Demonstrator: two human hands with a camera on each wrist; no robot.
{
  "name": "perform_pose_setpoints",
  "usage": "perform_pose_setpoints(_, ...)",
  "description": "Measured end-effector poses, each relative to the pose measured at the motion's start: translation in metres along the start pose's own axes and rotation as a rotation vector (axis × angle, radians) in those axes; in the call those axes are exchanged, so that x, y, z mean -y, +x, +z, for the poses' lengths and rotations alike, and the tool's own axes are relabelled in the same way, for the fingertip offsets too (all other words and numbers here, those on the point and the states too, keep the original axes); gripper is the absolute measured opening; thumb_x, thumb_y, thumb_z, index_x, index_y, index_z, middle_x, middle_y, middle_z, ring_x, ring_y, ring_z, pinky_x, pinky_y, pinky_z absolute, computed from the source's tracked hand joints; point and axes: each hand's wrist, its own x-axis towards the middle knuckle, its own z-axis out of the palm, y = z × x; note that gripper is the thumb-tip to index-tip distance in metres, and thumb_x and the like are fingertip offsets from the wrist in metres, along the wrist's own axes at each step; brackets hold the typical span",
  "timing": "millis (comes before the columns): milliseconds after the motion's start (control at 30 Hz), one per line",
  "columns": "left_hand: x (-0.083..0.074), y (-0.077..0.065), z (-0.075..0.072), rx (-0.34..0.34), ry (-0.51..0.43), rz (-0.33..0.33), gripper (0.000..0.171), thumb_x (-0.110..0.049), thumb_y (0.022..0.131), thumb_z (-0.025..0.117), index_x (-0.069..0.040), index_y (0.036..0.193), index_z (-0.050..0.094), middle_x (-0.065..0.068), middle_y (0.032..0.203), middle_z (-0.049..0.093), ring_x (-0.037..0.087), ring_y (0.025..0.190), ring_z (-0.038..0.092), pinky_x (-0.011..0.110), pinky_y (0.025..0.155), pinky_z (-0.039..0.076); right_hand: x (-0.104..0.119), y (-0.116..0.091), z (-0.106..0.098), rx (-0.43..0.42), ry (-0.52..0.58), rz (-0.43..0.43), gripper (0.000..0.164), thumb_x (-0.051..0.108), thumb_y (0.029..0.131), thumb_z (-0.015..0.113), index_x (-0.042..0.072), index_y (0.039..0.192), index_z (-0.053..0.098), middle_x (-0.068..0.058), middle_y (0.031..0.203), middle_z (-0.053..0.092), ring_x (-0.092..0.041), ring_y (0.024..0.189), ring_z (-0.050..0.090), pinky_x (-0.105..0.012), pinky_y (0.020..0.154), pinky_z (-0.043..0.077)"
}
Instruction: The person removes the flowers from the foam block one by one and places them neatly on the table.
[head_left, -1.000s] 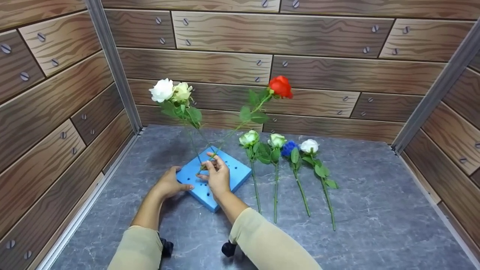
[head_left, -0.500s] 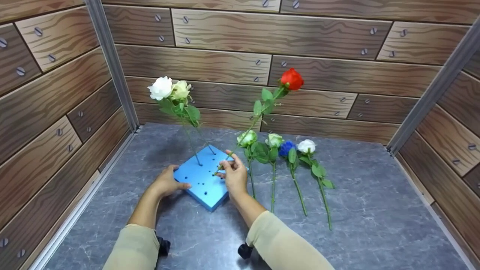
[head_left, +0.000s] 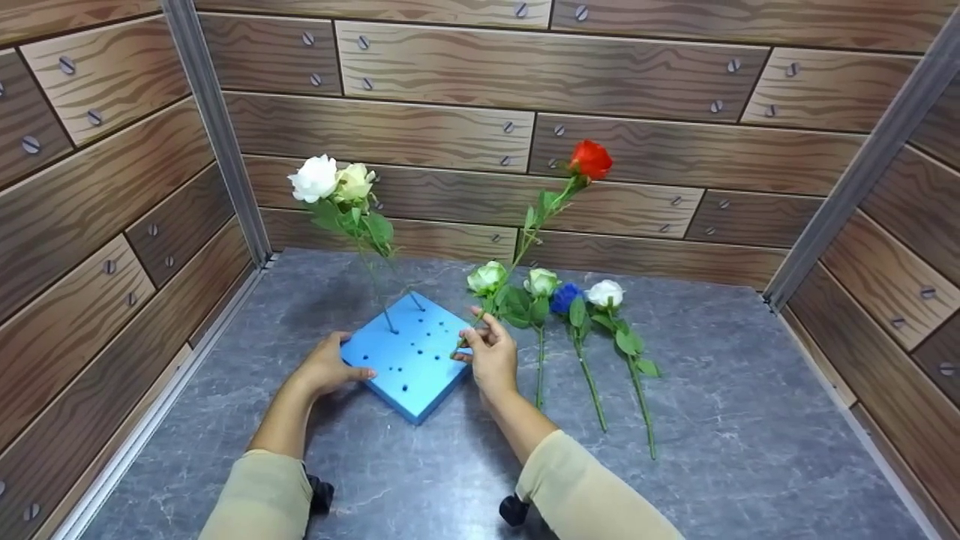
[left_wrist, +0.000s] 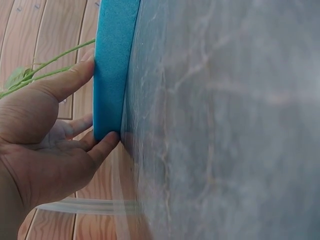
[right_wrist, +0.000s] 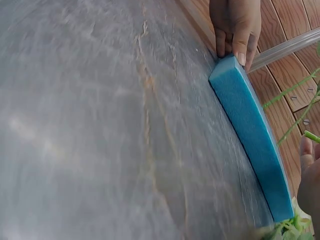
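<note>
A blue foam block [head_left: 390, 364] with several holes in its top lies on the table. My left hand [head_left: 321, 367] grips its left corner, thumb on top and fingers around the side, as the left wrist view shows. A white rose [head_left: 315, 178] and a cream rose [head_left: 355, 184] stand tilted in two of the holes. Beside the block's right edge, my right hand [head_left: 493, 360] pinches the lower stem of a red rose [head_left: 591, 160]. That rose leans right, its bloom high above the table. In the right wrist view, the cut stem end [right_wrist: 312, 136] sticks out from the fingers.
Right of the block lie a pale green rose [head_left: 487, 277], partly hidden by the right hand, another green rose [head_left: 541, 283], a blue rose [head_left: 566, 298] and a white rose [head_left: 605, 293]. Wood-patterned walls [head_left: 435, 60] enclose the grey marbled table [head_left: 720, 420].
My right hand has carried the red rose rightward, from over the middle of the block to its right edge. The left hand stays at the block's corner.
</note>
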Motion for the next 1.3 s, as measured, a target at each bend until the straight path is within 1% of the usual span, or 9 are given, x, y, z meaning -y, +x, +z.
perform_pose_setpoints(133,0.0,-0.001,0.0,0.003,0.002,-0.006,0.103,-0.03,0.094,0.088,0.001,0.169,0.025,0.035,0.174,0.023,0.057,0.161,0.026,0.067,0.131,0.029,-0.001,-0.001,-0.009,0.017,-0.016,-0.004,0.046,0.003,0.107,0.065,0.005,0.153,0.059,-0.013,0.102,0.073,-0.016,0.083,0.07,-0.04,0.076,0.068)
perform_pose_setpoints(200,0.0,-0.001,0.0,0.003,0.006,-0.009,0.103,-0.03,0.094,0.088,0.001,0.169,0.025,0.035,0.174,0.022,0.057,0.161,0.026,0.067,0.13,0.029,-0.001,-0.001,-0.012,0.028,-0.03,-0.007,0.046,0.003,0.107,0.066,0.005,0.152,0.06,-0.014,0.101,0.073,-0.015,0.082,0.071,-0.041,0.076,0.068)
perform_pose_setpoints(267,-0.001,-0.002,-0.001,0.002,0.008,-0.009,0.103,-0.031,0.094,0.088,0.001,0.169,0.025,0.036,0.174,0.022,0.057,0.161,0.025,0.067,0.13,0.029,-0.001,-0.001,-0.015,0.043,-0.039,-0.007,0.045,0.002,0.106,0.066,0.004,0.151,0.062,-0.013,0.1,0.072,-0.015,0.082,0.071,-0.042,0.076,0.068)
perform_pose_setpoints(433,-0.002,-0.001,-0.002,0.015,0.006,-0.011,0.104,-0.032,0.095,0.087,0.0,0.17,0.022,0.035,0.176,0.019,0.057,0.162,0.023,0.068,0.13,0.03,0.001,-0.001,-0.021,0.068,-0.081,-0.003,0.042,0.001,0.105,0.068,0.007,0.146,0.066,-0.004,0.098,0.068,-0.016,0.083,0.07,-0.045,0.076,0.068)
perform_pose_setpoints(567,-0.002,-0.001,-0.003,0.026,0.015,-0.014,0.105,-0.033,0.095,0.086,0.0,0.171,0.021,0.035,0.176,0.017,0.057,0.162,0.022,0.068,0.13,0.03,0.003,-0.003,-0.025,0.077,-0.132,-0.005,0.043,0.001,0.105,0.069,0.01,0.147,0.067,-0.005,0.1,0.067,-0.017,0.085,0.068,-0.044,0.075,0.068)
perform_pose_setpoints(767,-0.002,-0.001,-0.004,0.024,0.01,-0.009,0.106,-0.032,0.095,0.087,0.001,0.17,0.021,0.036,0.175,0.018,0.057,0.162,0.022,0.068,0.131,0.028,0.007,-0.006,-0.033,0.086,-0.154,0.0,0.048,0.0,0.104,0.07,0.011,0.15,0.065,-0.006,0.103,0.068,-0.014,0.084,0.066,-0.035,0.07,0.066)
perform_pose_setpoints(867,-0.002,0.0,-0.004,0.023,0.012,-0.007,0.105,-0.031,0.095,0.087,0.002,0.17,0.021,0.037,0.175,0.018,0.057,0.162,0.022,0.068,0.131,0.028,0.009,-0.008,-0.038,0.091,-0.17,-0.013,0.049,0.001,0.104,0.07,0.008,0.152,0.063,-0.006,0.103,0.068,-0.013,0.082,0.065,-0.031,0.067,0.066)
perform_pose_setpoints(1000,-0.002,0.0,-0.004,0.022,0.013,-0.006,0.105,-0.031,0.095,0.087,0.002,0.17,0.021,0.037,0.174,0.019,0.057,0.162,0.022,0.068,0.131,0.028,0.011,-0.008,-0.045,0.09,-0.182,-0.016,0.051,0.0,0.104,0.069,0.005,0.154,0.06,-0.006,0.102,0.067,-0.012,0.082,0.065,-0.031,0.067,0.065)
perform_pose_setpoints(1300,-0.001,-0.001,-0.001,0.019,0.008,-0.008,0.105,-0.032,0.094,0.087,0.002,0.169,0.022,0.037,0.174,0.02,0.058,0.161,0.024,0.068,0.131,0.028,0.014,-0.009,-0.059,0.062,-0.174,0.031,0.049,0.0,0.103,0.07,0.009,0.151,0.064,-0.003,0.099,0.067,-0.013,0.078,0.066,-0.033,0.067,0.066)
